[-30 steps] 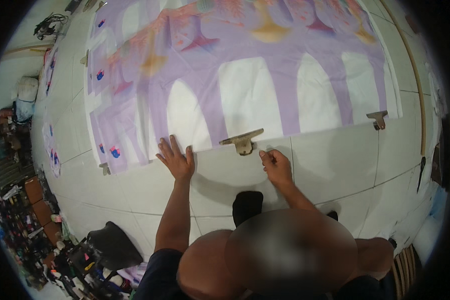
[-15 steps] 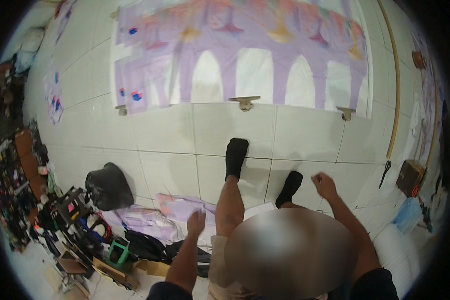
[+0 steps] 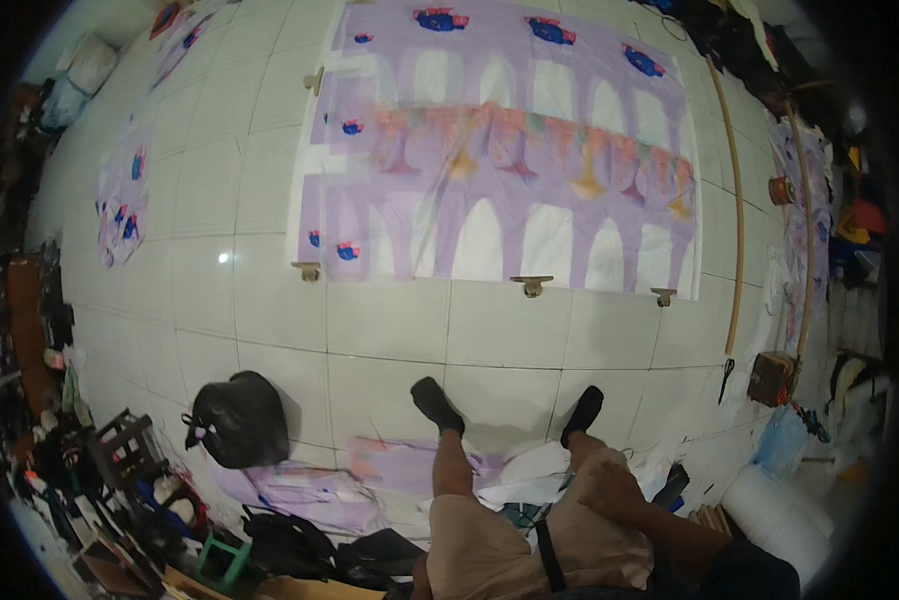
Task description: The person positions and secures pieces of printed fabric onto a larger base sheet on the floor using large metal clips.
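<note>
My right hand [image 3: 612, 490] is in front of the right leg of my beige shorts [image 3: 485, 545]. Its fingers look loosely apart, though dim, and nothing shows in them. Only a sliver of my left hand [image 3: 422, 580] appears beside the shorts at the lower edge, its fingers hidden. Ahead on the floor lies a wide lilac-and-white printed fabric sheet [image 3: 450, 222] with arch shapes, a coloured band and blue-and-red figures. Metal clips grip its edge: a near middle clip [image 3: 532, 285], a near left clip [image 3: 308, 271] and a near right clip [image 3: 664, 297]. Both hands are away from it.
A black plastic bag [image 3: 238, 420] stands at left on the tiled floor [image 3: 385, 325], near lilac cloth [image 3: 315, 495]. A green stool [image 3: 224, 560] sits among clutter. At right lie a long wooden stick [image 3: 735, 220], scissors [image 3: 727, 380], a brown box [image 3: 773, 378] and a white roll [image 3: 775, 515].
The view has shifted, showing more of the fabric sheet. My feet now stand apart more evenly. My right hand has come back to my thigh, and my left has dropped to the lower edge.
</note>
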`<state>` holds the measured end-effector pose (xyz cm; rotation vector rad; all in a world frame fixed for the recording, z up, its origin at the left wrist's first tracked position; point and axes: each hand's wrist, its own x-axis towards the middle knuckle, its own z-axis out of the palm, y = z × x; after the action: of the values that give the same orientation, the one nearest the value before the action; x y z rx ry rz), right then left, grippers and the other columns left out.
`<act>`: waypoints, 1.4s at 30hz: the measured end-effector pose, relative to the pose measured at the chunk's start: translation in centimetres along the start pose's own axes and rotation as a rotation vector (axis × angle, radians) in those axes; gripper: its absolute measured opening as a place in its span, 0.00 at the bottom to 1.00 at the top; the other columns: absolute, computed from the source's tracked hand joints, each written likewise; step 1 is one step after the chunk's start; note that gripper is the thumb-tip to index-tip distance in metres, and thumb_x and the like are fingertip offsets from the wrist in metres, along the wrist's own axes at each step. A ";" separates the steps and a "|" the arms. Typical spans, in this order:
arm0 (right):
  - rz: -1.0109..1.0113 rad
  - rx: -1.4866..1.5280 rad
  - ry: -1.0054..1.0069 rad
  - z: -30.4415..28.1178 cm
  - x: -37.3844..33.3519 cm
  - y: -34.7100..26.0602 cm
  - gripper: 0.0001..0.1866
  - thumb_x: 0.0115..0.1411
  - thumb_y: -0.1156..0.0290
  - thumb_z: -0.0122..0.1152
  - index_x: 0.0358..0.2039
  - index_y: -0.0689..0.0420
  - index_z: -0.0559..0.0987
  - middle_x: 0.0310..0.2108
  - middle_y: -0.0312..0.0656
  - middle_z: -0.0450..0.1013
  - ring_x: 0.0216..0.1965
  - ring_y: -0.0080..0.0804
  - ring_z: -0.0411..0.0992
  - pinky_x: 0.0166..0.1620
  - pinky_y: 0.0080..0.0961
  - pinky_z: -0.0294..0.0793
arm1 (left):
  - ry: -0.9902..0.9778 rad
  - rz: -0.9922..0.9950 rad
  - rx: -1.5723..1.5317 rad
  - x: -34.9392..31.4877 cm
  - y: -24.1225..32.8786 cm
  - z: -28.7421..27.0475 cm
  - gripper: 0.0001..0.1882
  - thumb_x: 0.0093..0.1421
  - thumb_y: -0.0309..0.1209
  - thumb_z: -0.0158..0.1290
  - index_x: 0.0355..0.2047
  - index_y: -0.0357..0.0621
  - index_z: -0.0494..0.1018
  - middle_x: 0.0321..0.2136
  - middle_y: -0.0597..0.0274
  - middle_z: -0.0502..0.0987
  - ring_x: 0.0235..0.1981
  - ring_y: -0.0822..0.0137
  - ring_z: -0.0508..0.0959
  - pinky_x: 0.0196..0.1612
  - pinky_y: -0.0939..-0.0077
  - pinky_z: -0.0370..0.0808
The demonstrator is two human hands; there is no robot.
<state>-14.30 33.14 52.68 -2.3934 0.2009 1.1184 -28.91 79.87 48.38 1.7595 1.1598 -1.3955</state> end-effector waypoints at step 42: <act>0.646 1.121 0.172 -10.3 26.8 -86.5 0.19 0.66 0.50 0.51 0.44 0.51 0.78 0.44 0.52 0.75 0.49 0.52 0.74 0.51 0.44 0.71 | -0.158 0.848 0.927 5.2 72.7 -84.0 0.19 0.60 0.35 0.59 0.44 0.31 0.73 0.45 0.45 0.77 0.50 0.55 0.74 0.52 0.52 0.71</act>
<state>38.62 105.27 69.84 -1.3885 1.3288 0.6948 73.28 122.02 61.15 2.2405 -0.4501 -1.5204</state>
